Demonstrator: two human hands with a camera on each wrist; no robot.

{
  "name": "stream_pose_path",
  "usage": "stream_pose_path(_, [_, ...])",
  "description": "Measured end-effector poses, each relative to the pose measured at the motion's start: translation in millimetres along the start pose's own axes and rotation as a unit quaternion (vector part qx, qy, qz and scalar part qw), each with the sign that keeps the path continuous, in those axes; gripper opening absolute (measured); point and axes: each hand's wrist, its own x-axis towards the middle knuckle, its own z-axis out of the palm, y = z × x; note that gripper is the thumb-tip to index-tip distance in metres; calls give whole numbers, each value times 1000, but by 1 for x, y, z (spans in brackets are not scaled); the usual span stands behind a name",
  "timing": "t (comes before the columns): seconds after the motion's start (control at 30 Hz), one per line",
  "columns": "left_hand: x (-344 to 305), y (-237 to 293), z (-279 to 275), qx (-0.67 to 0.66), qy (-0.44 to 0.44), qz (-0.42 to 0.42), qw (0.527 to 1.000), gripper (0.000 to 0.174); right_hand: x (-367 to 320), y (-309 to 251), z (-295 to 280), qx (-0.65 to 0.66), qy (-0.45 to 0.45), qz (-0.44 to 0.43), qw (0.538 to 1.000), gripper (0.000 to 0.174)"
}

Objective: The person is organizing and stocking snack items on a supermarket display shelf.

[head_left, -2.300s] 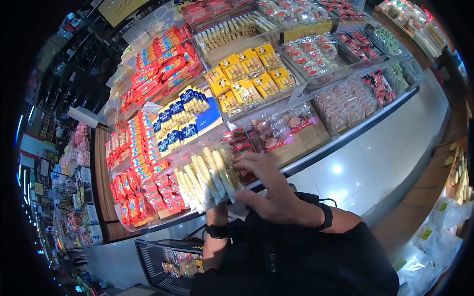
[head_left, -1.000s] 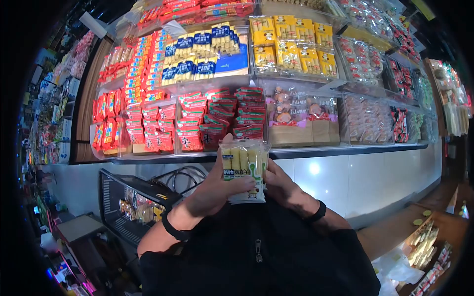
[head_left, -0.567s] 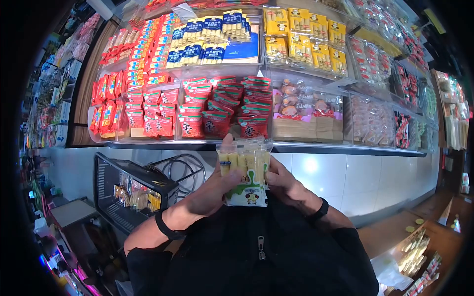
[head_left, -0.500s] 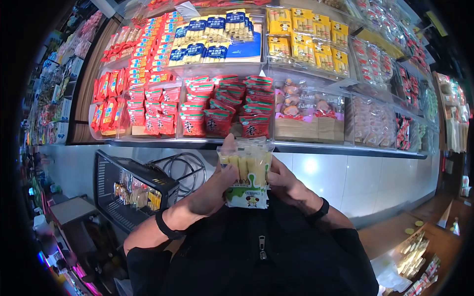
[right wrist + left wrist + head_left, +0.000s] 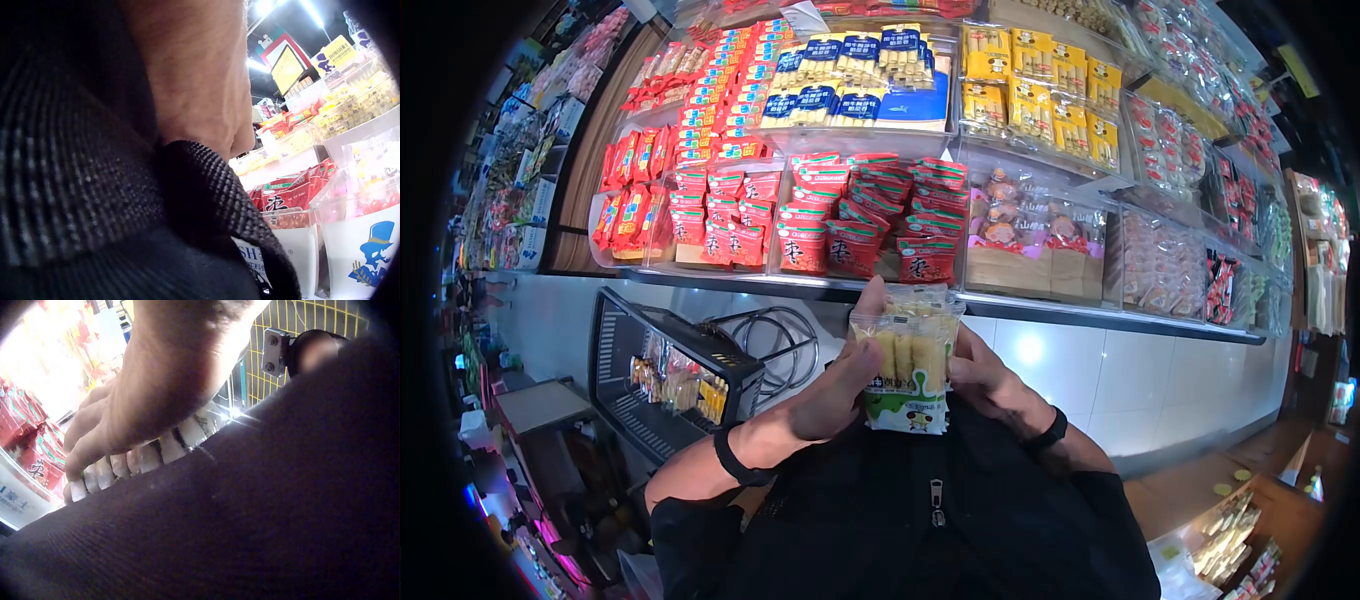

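On my left, bagged snacks [image 5: 665, 385] lie in a black basket [image 5: 625, 385]. Red packets [image 5: 802, 246] marked 枣 sit in trays beyond my left hand [image 5: 832, 395], which curls thumb-forward round clear packets of pale sticks [image 5: 908, 368], green-and-white below, before my chest. My right hand [image 5: 997, 387], partly closed, grips their right edge. A yellow sign [image 5: 336, 55] reads HORSH.

Red bags [image 5: 853, 248] in a clear bin [image 5: 964, 264], yellow packets [image 5: 1030, 108] farther back, pale floor tiles [image 5: 1050, 375] below
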Motion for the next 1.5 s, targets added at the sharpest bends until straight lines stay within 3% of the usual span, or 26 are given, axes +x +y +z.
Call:
stream_pose_path(0.33, [-4,3,3,-2,38,4,999,97,2,0,-1,1,-4,12,1000,93])
stream_pose_path(0.43, [-3,6,5,-46,86,-15,995,97,2,0,-3,5,-3,9,1000,92])
stream_pose_path(0.53, [-4,15,4,-29,79,-46,995,99,2,2,-3,12,-2,6,1000,90])
stream_pose_path(0.83, [4,45,2,68,110,-82,988,120,7,6,-8,-7,-24,7,1000,84])
stream_pose_path(1.03, [9,82,-15,281,-29,-153,947,111,16,4,-5,-57,-60,6,997,79])
stream_pose_path(1.23, [18,89,-16,224,-61,-211,950,119,19,2,-4,-89,-93,30,991,81])
stream_pose_path(1.5, [21,67,-34,141,-86,-208,964,116,16,3,-8,-126,-98,30,987,89])
